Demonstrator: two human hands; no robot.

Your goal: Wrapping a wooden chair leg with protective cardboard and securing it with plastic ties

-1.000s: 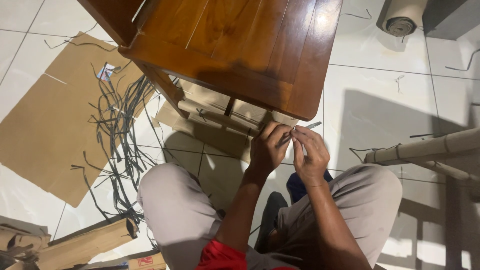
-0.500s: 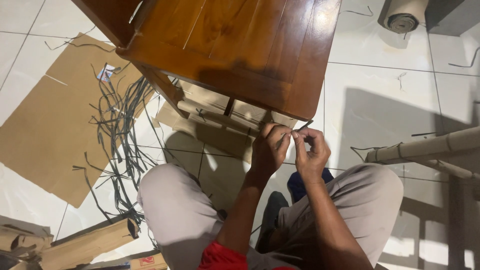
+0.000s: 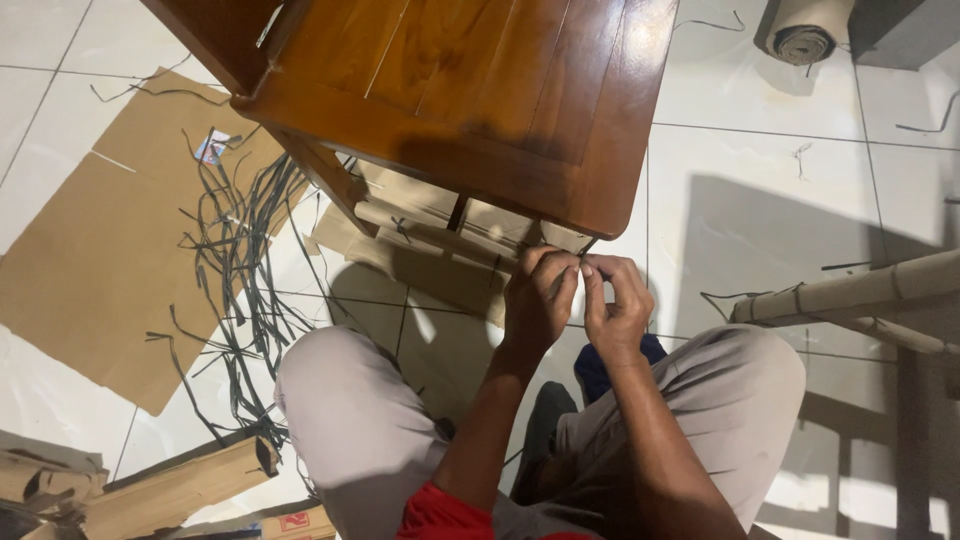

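Note:
A glossy brown wooden chair [image 3: 470,100] stands on the tiled floor in front of my knees. Its legs and rungs are wrapped in brown cardboard [image 3: 440,235]. My left hand [image 3: 538,300] and my right hand [image 3: 615,305] meet just under the seat's near right corner. Both pinch a thin dark plastic strap [image 3: 586,246] at the cardboard-wrapped leg. Only a short end of the strap shows above my fingertips.
A tangle of several dark straps [image 3: 235,270] lies on a flat cardboard sheet [image 3: 90,250] to the left. Cardboard scraps [image 3: 170,490] lie at lower left. A cardboard roll [image 3: 800,35] sits top right. Another cardboard-wrapped furniture piece [image 3: 850,295] stands at right.
The strap's free end stuck out to the right of my fingers a second ago; it has been drawn in short. My hands have closed up together under the seat corner.

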